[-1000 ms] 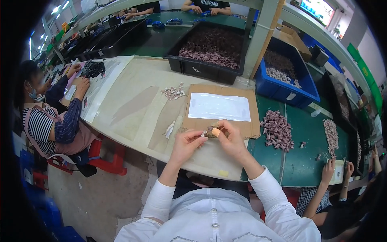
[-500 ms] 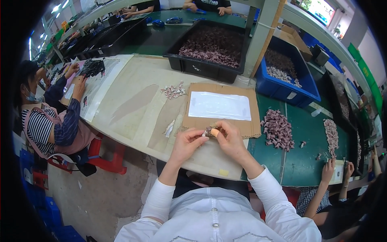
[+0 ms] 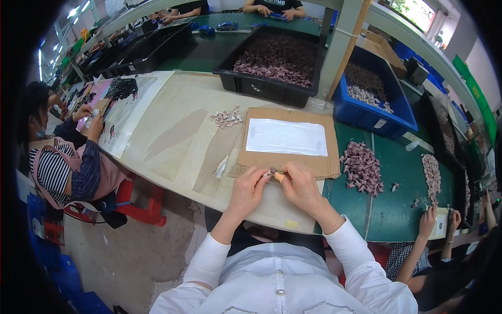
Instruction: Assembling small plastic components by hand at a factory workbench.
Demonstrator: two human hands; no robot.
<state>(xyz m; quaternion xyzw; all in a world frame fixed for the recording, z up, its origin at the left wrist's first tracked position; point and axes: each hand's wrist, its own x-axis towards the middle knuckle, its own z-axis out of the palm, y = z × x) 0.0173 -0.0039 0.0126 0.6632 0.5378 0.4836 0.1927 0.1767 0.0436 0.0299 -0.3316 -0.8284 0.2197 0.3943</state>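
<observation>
Between my two hands is a small brown-and-white figure-like piece, pinched from both sides just in front of the cardboard sheet. My left hand closes thumb and forefinger on its left end. My right hand, with a tan cover on one fingertip, grips the other end. The fingers hide most of the piece, so its exact kind does not show. Beyond the hands lies the cardboard with a white plastic-covered sheet on it. A loose pile of small white-and-pink pieces sits to its left.
A pile of brownish-pink pieces lies on the green table at right. Behind stand a black bin and a blue bin, both holding small parts, beside a metal post. Co-workers sit at left and right.
My hands have turned the small piece and closed in around it, so less of it shows. The co-worker at left has brought both hands together.
</observation>
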